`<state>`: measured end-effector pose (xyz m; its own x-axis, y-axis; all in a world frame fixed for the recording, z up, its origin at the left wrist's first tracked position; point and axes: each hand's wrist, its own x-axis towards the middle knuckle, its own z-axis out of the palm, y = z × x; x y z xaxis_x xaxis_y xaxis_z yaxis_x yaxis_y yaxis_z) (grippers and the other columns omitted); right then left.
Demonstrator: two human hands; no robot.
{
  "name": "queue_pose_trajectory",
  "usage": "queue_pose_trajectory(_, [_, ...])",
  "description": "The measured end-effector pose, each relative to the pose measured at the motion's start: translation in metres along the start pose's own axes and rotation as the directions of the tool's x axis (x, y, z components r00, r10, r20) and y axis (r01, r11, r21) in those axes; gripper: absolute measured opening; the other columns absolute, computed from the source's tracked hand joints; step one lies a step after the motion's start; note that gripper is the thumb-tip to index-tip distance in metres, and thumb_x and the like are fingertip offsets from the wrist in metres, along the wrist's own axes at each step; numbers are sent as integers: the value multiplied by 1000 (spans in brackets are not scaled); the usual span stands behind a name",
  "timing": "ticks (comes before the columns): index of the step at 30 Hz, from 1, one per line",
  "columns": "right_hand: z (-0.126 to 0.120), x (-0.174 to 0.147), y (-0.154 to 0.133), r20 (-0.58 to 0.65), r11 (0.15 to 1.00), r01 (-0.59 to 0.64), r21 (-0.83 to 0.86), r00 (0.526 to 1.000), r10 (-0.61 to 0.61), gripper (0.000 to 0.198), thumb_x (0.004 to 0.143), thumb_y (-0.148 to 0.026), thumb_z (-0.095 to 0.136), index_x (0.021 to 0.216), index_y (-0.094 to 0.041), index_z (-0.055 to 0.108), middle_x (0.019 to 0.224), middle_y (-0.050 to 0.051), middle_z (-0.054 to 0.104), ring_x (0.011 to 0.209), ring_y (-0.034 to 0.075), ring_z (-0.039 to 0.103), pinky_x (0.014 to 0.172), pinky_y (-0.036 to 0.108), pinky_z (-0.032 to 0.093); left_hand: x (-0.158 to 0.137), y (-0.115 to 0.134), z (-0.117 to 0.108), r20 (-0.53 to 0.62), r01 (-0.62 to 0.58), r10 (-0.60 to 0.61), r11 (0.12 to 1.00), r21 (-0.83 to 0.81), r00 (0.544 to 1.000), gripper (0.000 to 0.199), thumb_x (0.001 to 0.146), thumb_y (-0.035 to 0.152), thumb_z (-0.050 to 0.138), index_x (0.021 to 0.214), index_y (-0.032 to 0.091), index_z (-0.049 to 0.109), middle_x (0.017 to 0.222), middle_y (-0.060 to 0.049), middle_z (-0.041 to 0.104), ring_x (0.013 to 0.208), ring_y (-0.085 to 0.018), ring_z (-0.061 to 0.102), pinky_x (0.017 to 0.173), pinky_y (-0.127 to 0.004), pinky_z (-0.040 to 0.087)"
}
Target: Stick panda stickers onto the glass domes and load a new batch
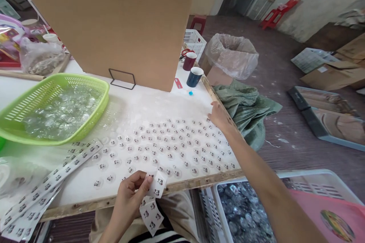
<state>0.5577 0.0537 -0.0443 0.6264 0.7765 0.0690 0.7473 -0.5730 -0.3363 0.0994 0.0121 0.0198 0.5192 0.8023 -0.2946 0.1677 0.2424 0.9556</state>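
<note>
Low in the middle, my left hand pinches a folded strip of white stickers printed with small black-and-white animal faces. My right hand reaches to the far right side of the white table. Its thumb and forefinger are apart, with the fingertips at or just above the tabletop; nothing shows between them. Across the table between my hands lie many clear round plastic pieces, each bearing one of the face stickers. Longer sticker strips lie at the left front.
A green basket of clear plastic pieces stands left. Behind it rises a large cardboard sheet by a black wire stand. Two mugs stand at the right back. A white crate of clear pieces sits below the table's wooden edge.
</note>
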Motion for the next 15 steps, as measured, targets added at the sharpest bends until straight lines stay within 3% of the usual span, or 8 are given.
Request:
queue_pose_trajectory(3, [-10, 6, 2, -28, 997, -21, -74, 999, 19, 51, 73, -19, 66, 121, -14, 50, 121, 18, 52, 104, 29, 58, 87, 37, 43, -1, -1, -2, -3, -4, 4, 1000, 7, 1000, 36, 85, 49, 65, 72, 15, 65, 60, -1, 61, 55, -12, 49, 51, -19, 36])
queue_pose_trajectory(5, [-17, 10, 9, -78, 998, -62, -24, 995, 60, 36, 78, -25, 62, 112, -15, 56, 120, 18, 52, 102, 28, 58, 89, 37, 43, -1, -1, -4, -6, -13, 13, 1000, 2, 1000, 36, 85, 49, 65, 71, 15, 65, 60, 0, 60, 55, -11, 48, 51, -19, 36])
queue_pose_trajectory(9, [-25, 13, 26, -60, 984, -130, 125, 989, 138, 18, 81, -26, 53, 90, -15, 64, 97, 12, 65, 90, 23, 61, 86, 34, 44, -1, 0, -4, -6, -18, 18, 1000, -9, 1000, 36, 86, 48, 65, 71, 15, 65, 59, 0, 58, 55, -11, 47, 51, -19, 35])
queue_pose_trajectory(12, [-23, 12, 33, 15, 979, -158, 132, 987, 157, 15, 77, -24, 56, 80, -15, 67, 80, 8, 69, 75, 21, 62, 77, 33, 46, 0, 2, -2, 4, -3, 3, 1000, -17, 1000, 36, 85, 48, 65, 72, 15, 65, 59, 0, 58, 55, -11, 47, 50, -19, 34])
queue_pose_trajectory(15, [-21, 11, 33, 46, 981, -158, 111, 987, 153, 14, 75, -22, 57, 77, -15, 69, 77, 8, 70, 73, 21, 63, 74, 33, 46, 1, 3, 0, 3, 1, -1, 1000, -16, 1000, 37, 85, 49, 65, 73, 14, 65, 61, 0, 58, 56, -11, 47, 51, -19, 35])
